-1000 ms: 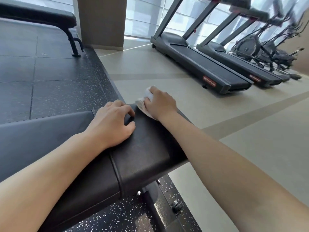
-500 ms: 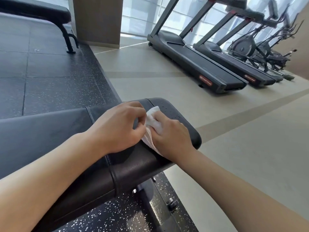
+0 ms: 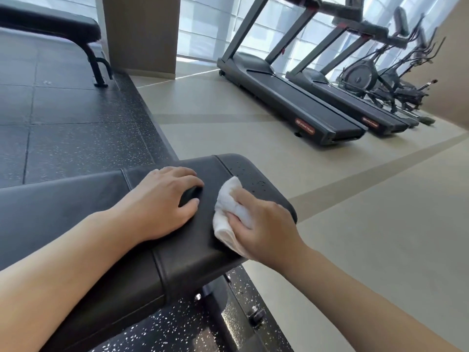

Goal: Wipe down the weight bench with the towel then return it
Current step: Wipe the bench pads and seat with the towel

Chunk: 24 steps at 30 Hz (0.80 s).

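Observation:
A black padded weight bench [image 3: 198,255] runs from the lower left toward the middle, its rounded end pad speckled with small droplets. My right hand [image 3: 264,224] presses a bunched white towel [image 3: 228,219] onto the right side of that end pad. My left hand [image 3: 162,201] rests on the pad just left of the towel, fingers curled, holding nothing. A gap of bare pad separates the two hands.
The bench's metal base with a bolt [image 3: 256,316] shows below the pad. A second bench [image 3: 50,26] stands at the far left on dark speckled rubber flooring. Two treadmills [image 3: 291,97] and ellipticals [image 3: 380,82] line the windows on the beige floor.
My right hand slid the towel back from the pad's far edge toward me, then out to the right side. My left hand stayed on the pad. The camera view shifted slightly.

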Motion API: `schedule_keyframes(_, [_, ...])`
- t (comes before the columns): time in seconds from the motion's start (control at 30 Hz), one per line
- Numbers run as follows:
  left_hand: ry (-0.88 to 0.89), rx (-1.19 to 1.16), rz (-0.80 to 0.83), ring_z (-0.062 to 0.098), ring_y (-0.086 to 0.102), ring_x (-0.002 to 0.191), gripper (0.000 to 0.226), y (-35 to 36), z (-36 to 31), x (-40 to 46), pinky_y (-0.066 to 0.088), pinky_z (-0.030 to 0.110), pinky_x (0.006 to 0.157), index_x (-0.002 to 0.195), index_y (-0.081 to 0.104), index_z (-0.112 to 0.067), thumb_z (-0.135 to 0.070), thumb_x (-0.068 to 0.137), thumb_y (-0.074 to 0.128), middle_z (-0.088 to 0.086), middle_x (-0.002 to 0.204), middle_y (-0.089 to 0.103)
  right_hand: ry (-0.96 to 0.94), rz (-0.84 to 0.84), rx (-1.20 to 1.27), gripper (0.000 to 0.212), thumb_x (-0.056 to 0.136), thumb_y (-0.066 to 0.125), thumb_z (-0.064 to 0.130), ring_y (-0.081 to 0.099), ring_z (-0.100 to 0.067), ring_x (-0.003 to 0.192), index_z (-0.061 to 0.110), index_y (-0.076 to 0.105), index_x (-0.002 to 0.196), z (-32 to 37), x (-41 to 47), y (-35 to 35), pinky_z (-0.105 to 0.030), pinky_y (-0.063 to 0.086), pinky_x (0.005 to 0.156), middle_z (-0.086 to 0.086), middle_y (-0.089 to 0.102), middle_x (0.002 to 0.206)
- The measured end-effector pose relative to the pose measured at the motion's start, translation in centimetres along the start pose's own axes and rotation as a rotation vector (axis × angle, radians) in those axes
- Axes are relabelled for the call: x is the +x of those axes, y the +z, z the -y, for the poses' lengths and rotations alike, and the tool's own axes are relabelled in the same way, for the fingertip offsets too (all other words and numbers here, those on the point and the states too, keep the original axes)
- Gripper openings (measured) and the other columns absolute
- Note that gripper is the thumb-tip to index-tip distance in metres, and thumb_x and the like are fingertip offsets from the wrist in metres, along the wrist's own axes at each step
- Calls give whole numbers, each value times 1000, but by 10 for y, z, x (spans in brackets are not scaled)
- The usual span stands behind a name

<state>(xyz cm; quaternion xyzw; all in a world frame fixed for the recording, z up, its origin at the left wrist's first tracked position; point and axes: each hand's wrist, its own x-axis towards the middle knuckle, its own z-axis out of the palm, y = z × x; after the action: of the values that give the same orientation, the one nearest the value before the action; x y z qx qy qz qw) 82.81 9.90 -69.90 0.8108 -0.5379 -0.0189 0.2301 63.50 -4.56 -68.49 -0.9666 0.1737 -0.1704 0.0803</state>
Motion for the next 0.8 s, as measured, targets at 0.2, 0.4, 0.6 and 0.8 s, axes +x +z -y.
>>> schedule_keyframes(0.2, [-14, 59, 5, 12, 41, 142, 68, 8, -3, 6, 31, 48, 118, 133, 58, -40, -65, 83, 19, -18, 147, 51, 223, 13, 39, 22, 95, 59, 49, 67, -34, 89, 37, 47, 110, -52, 16, -11, -40, 52, 77, 4, 70, 89])
schedule_keyframes(0.4, [-9, 44, 2, 14, 48, 131, 54, 8, 0, 12, 39, 46, 110, 124, 61, -40, -59, 86, 27, -18, 137, 57, 276, -8, 27, 25, 96, 54, 44, 62, -36, 106, 31, 60, 116, -77, 136, 26, -39, 46, 81, -4, 72, 112])
schedule_keyframes(0.6, [2, 28, -2, 15, 50, 131, 55, 7, 2, 12, 40, 47, 111, 124, 63, -39, -59, 86, 28, -18, 136, 58, 253, 8, -2, 25, 97, 50, 43, 61, -32, 108, 28, 60, 115, -52, 178, 38, -34, 35, 77, -2, 70, 114])
schedule_keyframes(0.8, [-12, 67, 38, 11, 35, 148, 54, 8, -3, 4, 25, 44, 122, 142, 53, -38, -54, 95, 33, -18, 155, 44, 141, 70, 109, 16, 94, 60, 42, 63, -32, 85, 30, 54, 103, -51, 61, 3, -42, 49, 74, 0, 68, 85])
